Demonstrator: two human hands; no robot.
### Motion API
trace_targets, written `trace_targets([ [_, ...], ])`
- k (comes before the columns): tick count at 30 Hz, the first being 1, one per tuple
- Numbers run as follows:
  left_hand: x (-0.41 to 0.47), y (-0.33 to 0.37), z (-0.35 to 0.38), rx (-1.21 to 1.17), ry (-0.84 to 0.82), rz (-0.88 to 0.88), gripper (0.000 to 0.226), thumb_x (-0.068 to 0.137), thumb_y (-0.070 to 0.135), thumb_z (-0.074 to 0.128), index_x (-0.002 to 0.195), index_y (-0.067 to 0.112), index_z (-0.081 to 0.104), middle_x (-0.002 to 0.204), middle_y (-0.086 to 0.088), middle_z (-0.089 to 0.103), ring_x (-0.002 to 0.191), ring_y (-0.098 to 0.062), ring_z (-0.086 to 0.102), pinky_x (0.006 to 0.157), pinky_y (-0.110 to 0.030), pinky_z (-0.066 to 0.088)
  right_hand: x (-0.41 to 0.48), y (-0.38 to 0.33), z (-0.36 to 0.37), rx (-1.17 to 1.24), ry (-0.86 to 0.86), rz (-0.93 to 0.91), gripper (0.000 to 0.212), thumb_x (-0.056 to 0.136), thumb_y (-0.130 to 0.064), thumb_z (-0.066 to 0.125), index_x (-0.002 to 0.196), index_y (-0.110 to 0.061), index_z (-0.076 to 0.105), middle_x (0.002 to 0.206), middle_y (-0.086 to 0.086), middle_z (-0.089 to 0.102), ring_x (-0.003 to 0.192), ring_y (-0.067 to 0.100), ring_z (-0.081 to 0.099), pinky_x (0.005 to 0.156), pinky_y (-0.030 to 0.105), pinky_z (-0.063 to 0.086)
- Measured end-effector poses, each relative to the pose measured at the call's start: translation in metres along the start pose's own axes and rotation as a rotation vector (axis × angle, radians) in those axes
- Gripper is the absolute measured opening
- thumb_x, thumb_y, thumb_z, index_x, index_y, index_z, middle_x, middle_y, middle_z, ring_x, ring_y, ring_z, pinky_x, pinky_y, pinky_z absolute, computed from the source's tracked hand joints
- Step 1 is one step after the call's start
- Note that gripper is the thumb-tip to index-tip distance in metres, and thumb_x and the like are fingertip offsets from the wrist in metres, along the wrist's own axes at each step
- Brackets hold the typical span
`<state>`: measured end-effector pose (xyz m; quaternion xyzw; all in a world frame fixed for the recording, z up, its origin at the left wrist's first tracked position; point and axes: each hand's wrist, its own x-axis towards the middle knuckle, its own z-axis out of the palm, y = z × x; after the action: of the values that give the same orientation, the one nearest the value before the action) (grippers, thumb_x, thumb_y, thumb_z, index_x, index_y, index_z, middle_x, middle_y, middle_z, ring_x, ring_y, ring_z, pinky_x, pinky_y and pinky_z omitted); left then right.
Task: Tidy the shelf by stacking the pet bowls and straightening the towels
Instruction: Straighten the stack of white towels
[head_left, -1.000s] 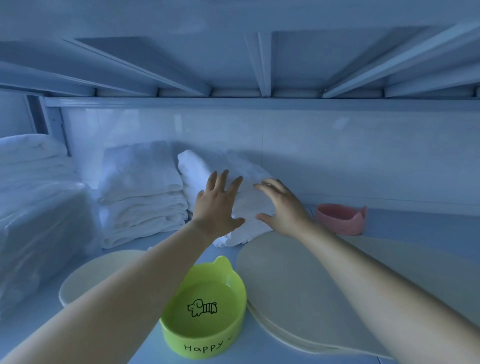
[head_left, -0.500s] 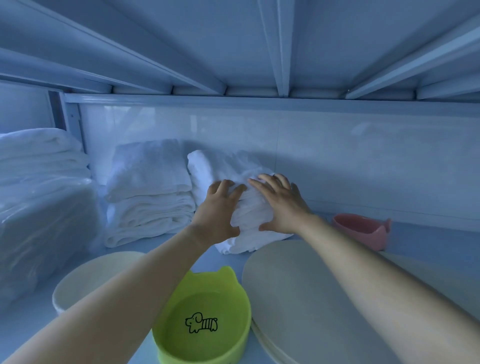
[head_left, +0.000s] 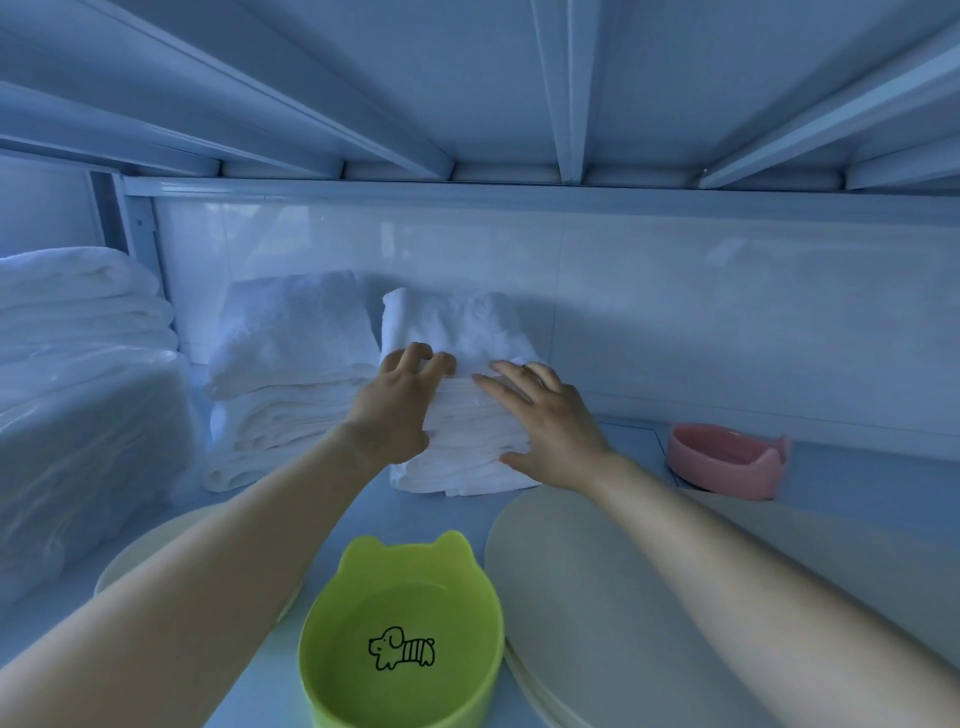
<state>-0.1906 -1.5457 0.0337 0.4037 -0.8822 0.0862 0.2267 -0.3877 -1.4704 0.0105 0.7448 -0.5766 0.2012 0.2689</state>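
At 6 o'clock, nearest, the green pet bowl (head_left: 402, 639) carries a line drawing of a striped dog on its floor. Cream round mats (head_left: 587, 597) lie stacked at 4 o'clock, partly under the right forearm. At 12 o'clock sits the folded towel pile (head_left: 462, 327). The left hand (head_left: 397, 410) curls its fingers over the pile's front edge, and the right hand (head_left: 545, 421) lies flat against it, fingers straight. A pink pet bowl (head_left: 722, 460) sits at 2 o'clock and a second towel pile (head_left: 291, 332) at 11.
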Motion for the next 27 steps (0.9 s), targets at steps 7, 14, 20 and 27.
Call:
trace_targets([
  [7, 0.002, -0.011, -0.006, 0.069, -0.012, -0.081, 0.067, 0.073, 0.002, 0.066, 0.126, 0.021, 0.030, 0.132, 0.008, 0.037, 0.124, -0.021, 0.030, 0.060, -0.030, 0.041, 0.010, -0.012, 0.001, 0.029, 0.026, -0.058, 0.082, 0.069, -0.024, 0.075, 0.141, -0.023, 0.035, 0.149, 0.002, 0.031, 0.131, 0.024, 0.030, 0.091, 0.041, 0.044],
  [14, -0.008, -0.017, -0.009, 0.046, -0.139, 0.051, 0.109, 0.062, 0.014, 0.074, 0.145, 0.021, 0.004, 0.147, 0.001, 0.016, 0.134, -0.026, 0.016, 0.093, -0.040, 0.047, 0.006, -0.006, 0.001, 0.015, 0.133, 0.033, 0.089, 0.059, -0.036, 0.084, 0.136, -0.020, 0.043, 0.144, 0.011, 0.033, 0.122, 0.033, 0.033, 0.098, 0.043, 0.042],
  [20, -0.008, 0.003, 0.003, 0.195, -0.146, -0.045, 0.121, 0.067, 0.040, 0.075, 0.145, 0.020, -0.014, 0.150, -0.011, -0.004, 0.139, -0.040, -0.005, 0.107, -0.047, 0.035, 0.008, -0.010, 0.005, 0.025, -0.031, 0.022, 0.100, 0.065, -0.040, 0.076, 0.146, -0.025, 0.019, 0.152, -0.002, 0.017, 0.136, 0.028, 0.015, 0.103, 0.046, 0.036],
  [27, -0.005, 0.022, 0.021, 0.361, -0.075, -0.146, 0.112, 0.079, 0.029, 0.070, 0.143, 0.013, -0.021, 0.152, -0.017, -0.014, 0.141, -0.040, -0.006, 0.106, -0.046, 0.034, 0.002, -0.014, 0.014, 0.046, -0.092, 0.097, 0.109, 0.066, -0.030, 0.075, 0.147, -0.028, 0.002, 0.154, -0.005, -0.002, 0.139, 0.028, 0.004, 0.093, 0.042, 0.047],
])
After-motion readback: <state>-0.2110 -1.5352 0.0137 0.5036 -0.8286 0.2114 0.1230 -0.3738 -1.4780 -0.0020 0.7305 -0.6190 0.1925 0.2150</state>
